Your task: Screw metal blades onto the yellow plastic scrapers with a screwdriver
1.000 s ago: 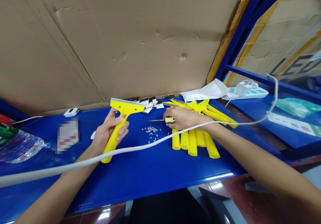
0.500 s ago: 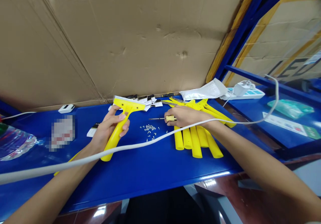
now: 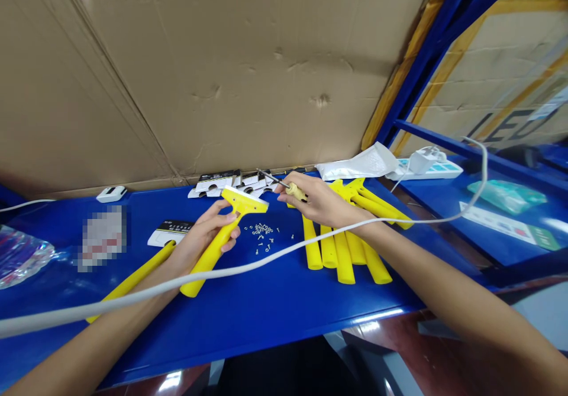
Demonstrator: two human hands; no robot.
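Moderate light glares off the blue table (image 3: 266, 307) and floor (image 3: 412, 340); outer edges stretch.

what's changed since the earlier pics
The right hand has tilted the pale-yellow-handled metal screwdriver from pointing left to up-left in view; the left hand has shifted the yellow T-shaped scraper rightward. Both are still held; the scattered small silver screws stayed put.

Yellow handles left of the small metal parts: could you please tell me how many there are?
2: one yellow handle in the left hand and another handle lying partly behind the left forearm; more may be hidden.
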